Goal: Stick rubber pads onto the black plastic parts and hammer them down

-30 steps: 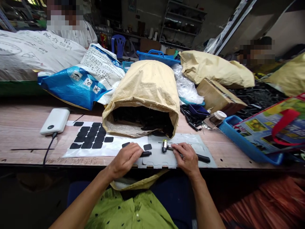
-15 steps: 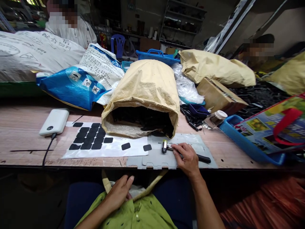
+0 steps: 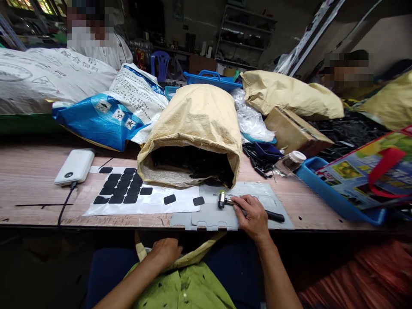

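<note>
My right hand (image 3: 253, 216) is closed around the handle of a small hammer (image 3: 222, 200), which lies on a grey plastic sheet (image 3: 277, 197) at the table's front edge. My left hand (image 3: 167, 252) is down at my lap, inside the mouth of a beige bag (image 3: 196, 256); its fingers are hidden. Beyond the hammer, a big beige sack (image 3: 199, 111) lies with its mouth facing me and dark pieces inside. To its left, several black rounded patches (image 3: 120, 189) are set on a white sheet (image 3: 180, 210).
A white power bank (image 3: 75, 165) with a black cable lies at the left. Blue-and-white sacks (image 3: 93, 116) stand behind it. On the right are a lidded jar (image 3: 290, 162), a wooden box (image 3: 292, 128) and a blue tray (image 3: 334, 193). Two people sit across the table.
My left hand has moved deeper into the bag at my lap, and its fingers have gone out of sight. The right hand and the hammer have stayed in place.
</note>
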A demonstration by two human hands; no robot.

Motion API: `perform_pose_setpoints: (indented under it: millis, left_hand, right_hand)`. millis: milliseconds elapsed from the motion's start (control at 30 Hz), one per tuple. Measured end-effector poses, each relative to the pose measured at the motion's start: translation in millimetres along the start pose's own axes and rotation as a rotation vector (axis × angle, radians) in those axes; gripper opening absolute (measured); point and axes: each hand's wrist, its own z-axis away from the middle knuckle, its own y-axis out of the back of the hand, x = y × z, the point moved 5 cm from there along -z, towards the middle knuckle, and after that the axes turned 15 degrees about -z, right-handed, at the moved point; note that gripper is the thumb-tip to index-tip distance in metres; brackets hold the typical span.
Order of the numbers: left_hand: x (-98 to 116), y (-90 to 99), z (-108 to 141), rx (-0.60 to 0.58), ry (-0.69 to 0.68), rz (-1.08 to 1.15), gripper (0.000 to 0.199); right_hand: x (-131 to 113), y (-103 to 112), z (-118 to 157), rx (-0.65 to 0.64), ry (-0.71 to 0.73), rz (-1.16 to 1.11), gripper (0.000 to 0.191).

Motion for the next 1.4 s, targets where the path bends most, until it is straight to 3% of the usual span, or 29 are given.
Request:
perform_pose_setpoints:
  millis: [100, 167, 333, 400, 500, 600, 800, 1000, 1200, 1400]
  left_hand:
    - [4.8, 11.1, 17.6, 0.049, -0.082, -0.039, 0.033]
    - [10.5, 28.8, 35.2, 0.116, -0.181, -0.041, 0.035]
    - [34.3, 101.1, 63.3, 0.221, -0.506, 0.099, 0.033]
    - [40.9, 135.8, 53.6, 0.345, -0.528, 0.156, 0.03]
    - [44.9, 180.5, 21.5, 0.663, -0.422, 0.14, 0.024]
    - [47.0, 202.0, -15.1, 0.871, -0.299, 0.076, 0.022]
    - [43.4, 194.7, -56.1, 0.912, -0.189, 0.013, 0.023]
    - [39.1, 185.2, -56.4, 1.013, -0.206, 0.048, 0.025]
    - [32.0, 186.4, -55.7, 1.099, -0.3, 0.24, 0.025]
    - [27.6, 185.3, -53.0, 1.123, -0.32, 0.357, 0.027]
  right_hand:
    - [0.4, -0.5, 0.1, -0.001, 0.0, 0.0, 0.026]
    - [0.2, -0.6, 0.0, -0.001, -0.002, 0.0, 0.025]
    - [-0.1, 0.0, 0.0, 0.007, -0.004, 0.004, 0.025]
    - [0.4, 0.1, 0.2, 0.009, -0.005, 0.002, 0.025]
    - [1.0, -0.4, 0.8, 0.004, -0.009, -0.007, 0.025]
    - [0.4, -0.2, 0.9, 0.006, -0.011, -0.014, 0.025]
    - [-2.9, 1.4, 0.0, 0.001, -0.014, -0.021, 0.025]
    - [-3.2, 2.3, 0.0, 0.003, -0.021, -0.028, 0.024]
    - [-3.8, 3.0, -0.1, 0.005, -0.035, -0.031, 0.024]
    - [-4.4, 3.0, -0.5, -0.005, -0.054, -0.03, 0.024]
